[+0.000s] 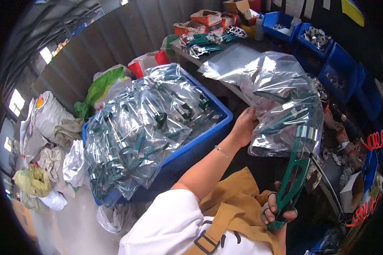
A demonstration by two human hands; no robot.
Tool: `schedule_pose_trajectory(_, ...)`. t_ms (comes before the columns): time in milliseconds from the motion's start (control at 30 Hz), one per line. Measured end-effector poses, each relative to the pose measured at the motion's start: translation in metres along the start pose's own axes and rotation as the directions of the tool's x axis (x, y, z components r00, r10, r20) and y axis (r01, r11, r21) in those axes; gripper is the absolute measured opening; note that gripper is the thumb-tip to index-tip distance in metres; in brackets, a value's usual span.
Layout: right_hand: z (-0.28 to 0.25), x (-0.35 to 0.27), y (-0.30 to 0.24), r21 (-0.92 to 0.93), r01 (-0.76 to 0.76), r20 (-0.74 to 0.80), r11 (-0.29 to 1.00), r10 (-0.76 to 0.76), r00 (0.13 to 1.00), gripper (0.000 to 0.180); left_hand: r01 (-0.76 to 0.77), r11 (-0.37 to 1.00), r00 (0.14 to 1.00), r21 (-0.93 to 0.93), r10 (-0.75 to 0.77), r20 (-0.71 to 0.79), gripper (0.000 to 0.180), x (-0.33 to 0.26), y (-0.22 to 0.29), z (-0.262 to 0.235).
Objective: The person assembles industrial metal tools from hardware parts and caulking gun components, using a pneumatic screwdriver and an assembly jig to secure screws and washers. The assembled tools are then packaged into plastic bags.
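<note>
My left hand (244, 126) is closed on the side of a clear plastic bag (281, 76), its fingertips partly hidden by the film. My right hand (278, 209), in a fingerless grey glove, grips the lower end of a green hand tool (295, 172) with a long cut-out handle and a silver collar. The tool's upper part lies inside the bag, with more green parts showing dimly through the creased film; its exact kind I cannot make out. To the left, a big blue bin (191, 151) is heaped with similar green tools in clear bags (144, 114).
On the back bench lie green and silver tool parts (204, 40) and red-edged boxes (206, 18). Blue bins (315, 38) of metal parts line the right. Red coiled hoses (366, 212) hang at the right edge. White sacks (51, 112) are piled at far left.
</note>
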State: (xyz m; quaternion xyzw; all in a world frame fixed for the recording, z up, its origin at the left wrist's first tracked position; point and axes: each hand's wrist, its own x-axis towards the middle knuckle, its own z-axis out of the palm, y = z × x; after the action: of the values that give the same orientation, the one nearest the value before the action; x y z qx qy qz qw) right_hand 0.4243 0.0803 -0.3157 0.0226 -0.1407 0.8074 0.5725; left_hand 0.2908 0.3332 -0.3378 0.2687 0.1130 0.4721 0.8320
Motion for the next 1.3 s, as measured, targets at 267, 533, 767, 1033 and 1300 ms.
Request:
schedule_pose_trajectory(267, 0.004, 0.011, -0.01, -0.101, 0.035, -0.011, 0.994, -0.036, 0.999, 0.089, -0.325, 0.447, 0.85, 0.833, 0.524, 0.051, 0.05, -0.073, -0.039, 0.038)
schedule_pose_trajectory(533, 0.018, 0.019, -0.008, -0.04, 0.073, -0.035, 0.997, -0.074, 0.997, 0.091, -0.072, -0.114, 0.787, 0.991, 0.603, 0.127, 0.021, -0.086, -0.012, 0.033)
schedule_pose_trajectory(767, 0.013, 0.022, 0.0, -0.06, 0.042, -0.083, 0.997, -0.046, 0.995, 0.091, -0.052, 0.08, 0.826, 0.995, 0.563, -0.003, 0.028, -0.1, -0.007, 0.021)
schedule_pose_trajectory(1033, 0.013, 0.022, 0.004, 0.009, 0.061, -0.076, 0.998, -0.061, 0.995, 0.09, 0.021, -0.1, 0.82, 0.995, 0.571, 0.04, 0.036, -0.099, 0.001, 0.016)
schedule_pose_trajectory(1300, 0.012, 0.015, 0.0, 0.016, 0.048, -0.066, 0.999, -0.047, 0.997, 0.091, -0.089, 0.184, 0.923, 0.979, 0.384, 0.012, 0.045, -0.119, -0.029, 0.022)
